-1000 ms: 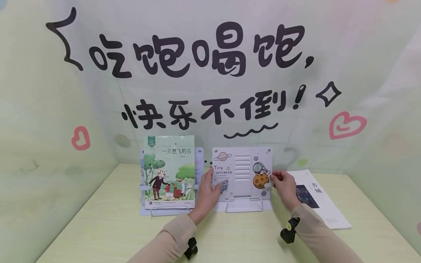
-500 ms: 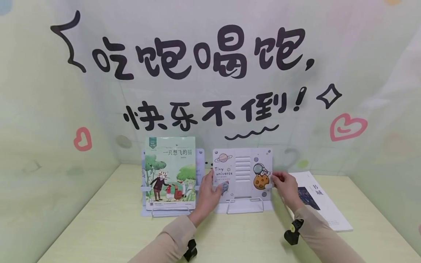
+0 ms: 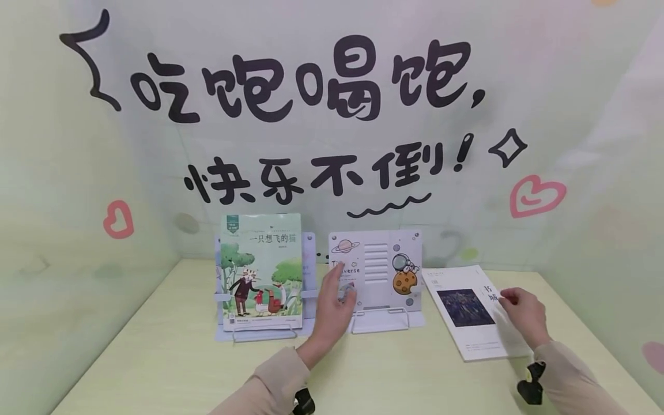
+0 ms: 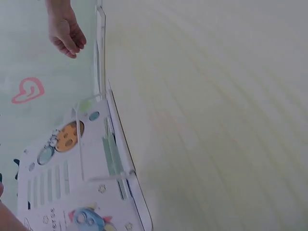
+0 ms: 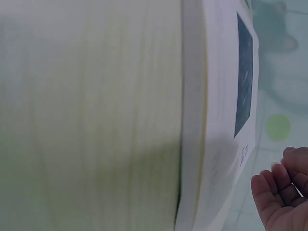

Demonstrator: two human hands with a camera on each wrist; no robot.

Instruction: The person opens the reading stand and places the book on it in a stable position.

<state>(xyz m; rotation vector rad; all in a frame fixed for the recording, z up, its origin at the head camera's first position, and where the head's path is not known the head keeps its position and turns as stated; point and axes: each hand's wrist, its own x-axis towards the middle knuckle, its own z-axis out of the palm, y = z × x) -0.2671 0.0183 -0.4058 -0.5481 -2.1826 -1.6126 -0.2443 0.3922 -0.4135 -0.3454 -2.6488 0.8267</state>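
My left hand (image 3: pixel 332 302) is at the left side of a white metal book stand (image 3: pixel 377 297) printed with an astronaut and planets, its fingers extended and covering part of the lettering. Whether it touches the stand cannot be told. My right hand (image 3: pixel 525 316) hovers over the right edge of a white paperback book (image 3: pixel 469 311) with a dark picture on its cover. Its fingers are loosely bent with nothing between them, as the right wrist view shows for the right hand (image 5: pixel 284 192). The book lies flat on the table.
A green picture book (image 3: pixel 264 265) stands upright on a second book stand (image 3: pixel 309 262) to the left, held by its side clips. The pale wooden table (image 3: pixel 384 374) meets a printed cloth backdrop (image 3: pixel 332 138) behind and at both sides.
My right hand has let go of the stand's right clip and moved right over the white book. My left hand has shifted slightly onto the stand's left front. The head view has turned slightly right.
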